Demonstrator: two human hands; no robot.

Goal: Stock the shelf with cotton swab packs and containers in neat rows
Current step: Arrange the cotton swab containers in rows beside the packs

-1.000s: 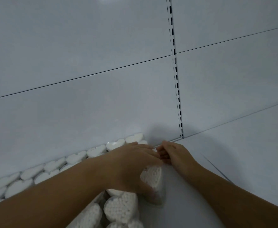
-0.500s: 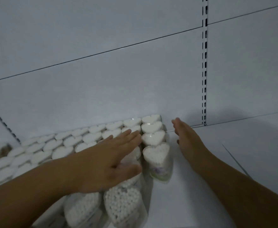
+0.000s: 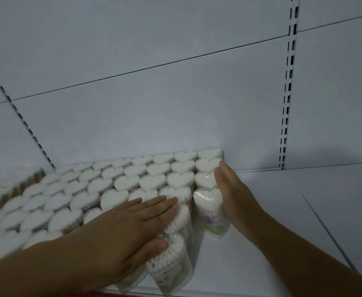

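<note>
While the left hand lies flat on the heart-shaped swab containers filling the left of the shelf and the right hand, also flat, presses the end column's side, push low and evenly so the tilted front container squares up.

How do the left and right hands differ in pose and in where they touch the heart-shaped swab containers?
The left hand lies flat, palm down, on container tops near the front; the right hand stands on edge, palm against the side of the rightmost column. The left hand covers several containers; the right hand touches only that column. Both have straight fingers and grip nothing.
</note>
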